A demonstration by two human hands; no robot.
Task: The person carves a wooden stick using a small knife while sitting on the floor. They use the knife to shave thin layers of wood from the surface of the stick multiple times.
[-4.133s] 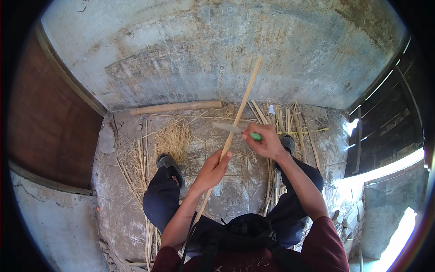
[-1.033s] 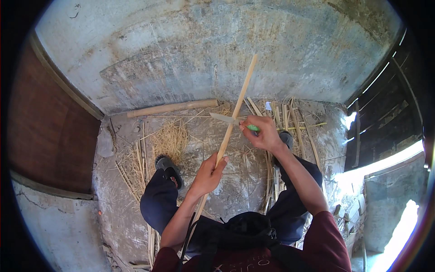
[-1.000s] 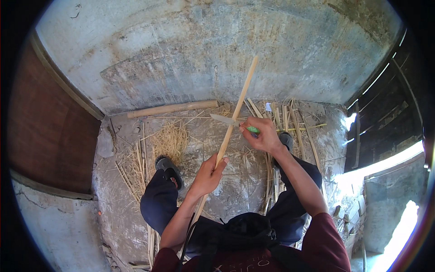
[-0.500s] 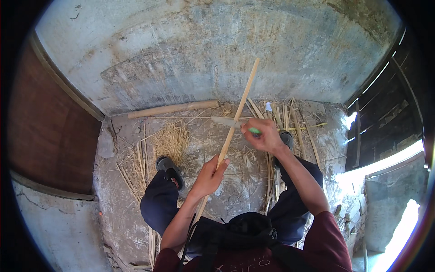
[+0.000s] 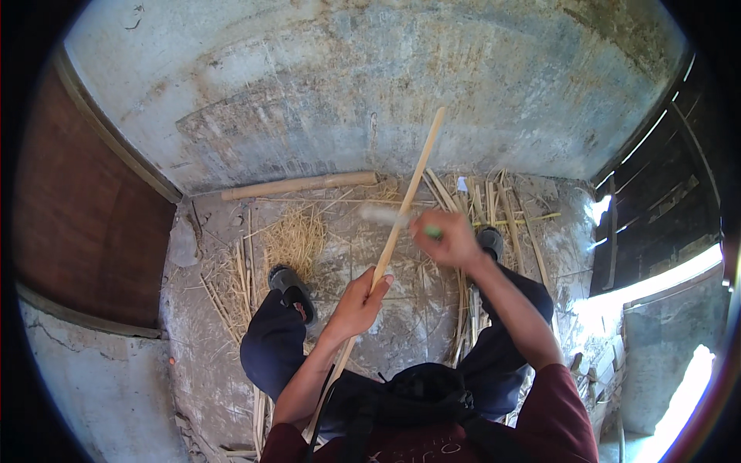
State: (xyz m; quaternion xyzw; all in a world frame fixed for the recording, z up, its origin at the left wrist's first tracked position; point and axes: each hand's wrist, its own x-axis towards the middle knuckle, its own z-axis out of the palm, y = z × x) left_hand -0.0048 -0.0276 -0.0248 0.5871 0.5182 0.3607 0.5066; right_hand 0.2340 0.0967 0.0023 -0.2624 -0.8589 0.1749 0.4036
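A long, pale bamboo strip (image 5: 421,166) slants up and away from my lap. My left hand (image 5: 359,302) is wrapped round it at its middle, thumb on top. In my right hand (image 5: 450,238) is a knife (image 5: 380,215), its green handle showing between the fingers. The blade points left and lies across the strip, above my left hand; motion blurs it. Whether the edge bites into the bamboo cannot be made out. The strip's near end passes beside my left forearm toward my body.
Shavings (image 5: 297,238) lie heaped on the floor by my left shoe (image 5: 292,289). A thick bamboo pole (image 5: 301,185) rests along the foot of the concrete wall (image 5: 370,85). Several split strips (image 5: 509,212) are scattered at the right, near my other shoe (image 5: 490,241).
The blade, sharp before, is now blurred, and my right hand sits slightly lower against the strip. My left hand keeps its grip. The whole view has shifted a little.
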